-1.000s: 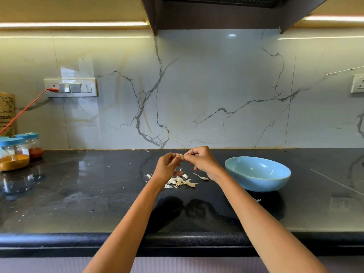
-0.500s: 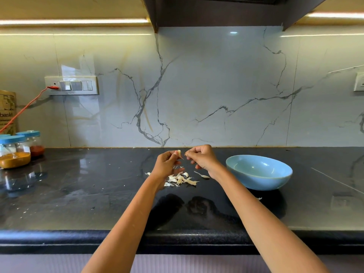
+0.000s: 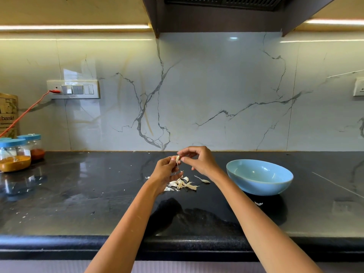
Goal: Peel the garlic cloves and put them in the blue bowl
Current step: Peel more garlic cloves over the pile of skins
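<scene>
A small garlic clove (image 3: 177, 159) is held above the black counter, pinched between the fingertips of my left hand (image 3: 166, 170). My right hand (image 3: 199, 159) meets it from the right, its thumb and forefinger pinching at the clove's skin; a thin strand hangs below the clove. Under the hands lies a pile of pale garlic peels (image 3: 182, 184), with one long piece (image 3: 202, 180) to its right. The blue bowl (image 3: 275, 184) stands on the counter right of my right hand; its visible inside looks bare.
Two blue-lidded spice jars (image 3: 14, 157) stand at the far left, beside a brown paper bag (image 3: 8, 115) and a red cable (image 3: 29, 111) from the wall socket. A stray peel (image 3: 258, 203) lies in front of the bowl. The counter's front edge (image 3: 59, 245) runs below my forearms.
My hands have risen slightly and drawn a little apart, and the clove now shows between the fingertips with a strand of skin hanging from it.
</scene>
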